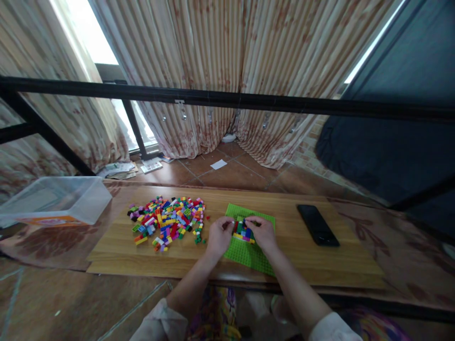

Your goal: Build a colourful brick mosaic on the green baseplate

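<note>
A green baseplate (249, 255) lies on a low wooden board (320, 265). On it stands a small build of coloured bricks (242, 232). My left hand (218, 235) rests at the plate's left edge, fingers curled and pinched against the build's left side. My right hand (262, 231) is curled over the build's top right, fingertips pressed on the bricks. Whether either hand holds a loose brick is hidden by the fingers. To the left lies a heap of small loose bricks (167, 221) in several colours.
A black phone (317, 224) lies flat on the board's right part. A clear plastic tub (57, 200) sits at the far left. A black metal bar (227, 99) crosses above. Curtains, tiled floor and papers (121, 169) lie beyond.
</note>
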Tool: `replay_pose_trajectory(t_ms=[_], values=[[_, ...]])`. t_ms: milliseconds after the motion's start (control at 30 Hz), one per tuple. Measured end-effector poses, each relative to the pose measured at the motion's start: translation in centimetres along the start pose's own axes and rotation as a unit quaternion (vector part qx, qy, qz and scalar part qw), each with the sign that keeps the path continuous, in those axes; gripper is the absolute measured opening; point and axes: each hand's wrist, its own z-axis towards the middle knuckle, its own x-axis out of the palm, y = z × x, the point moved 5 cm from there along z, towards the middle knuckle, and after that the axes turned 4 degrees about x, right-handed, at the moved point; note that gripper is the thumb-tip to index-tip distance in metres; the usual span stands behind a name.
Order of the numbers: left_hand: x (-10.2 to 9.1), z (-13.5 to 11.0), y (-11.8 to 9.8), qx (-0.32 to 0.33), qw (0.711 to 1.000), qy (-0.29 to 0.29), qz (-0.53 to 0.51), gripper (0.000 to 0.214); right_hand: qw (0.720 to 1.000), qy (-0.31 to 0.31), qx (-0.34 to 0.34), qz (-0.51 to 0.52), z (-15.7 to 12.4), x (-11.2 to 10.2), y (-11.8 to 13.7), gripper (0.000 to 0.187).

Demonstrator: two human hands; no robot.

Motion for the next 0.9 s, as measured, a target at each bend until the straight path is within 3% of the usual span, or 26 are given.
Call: replay_pose_trajectory(t_ms=[300,600,900], values=[[0.7,0.2,-1.6,0.012,0.998,0.050,0.034,0.013,0.995,0.014,-0.073,-0.071,-0.8,0.3,2.2,0.016],[0.9,0.5,-1.9,0.010,0.994,0.078,0.072,0.013,0.991,-0.011,-0.082,-0.105,-2.1,0.6,2.5,0.023],[0.7,0.5,-2.3,0.017,0.993,0.088,0.073,0.015,0.993,-0.001,-0.070,-0.094,-1.7,0.6,2.2,0.022]])
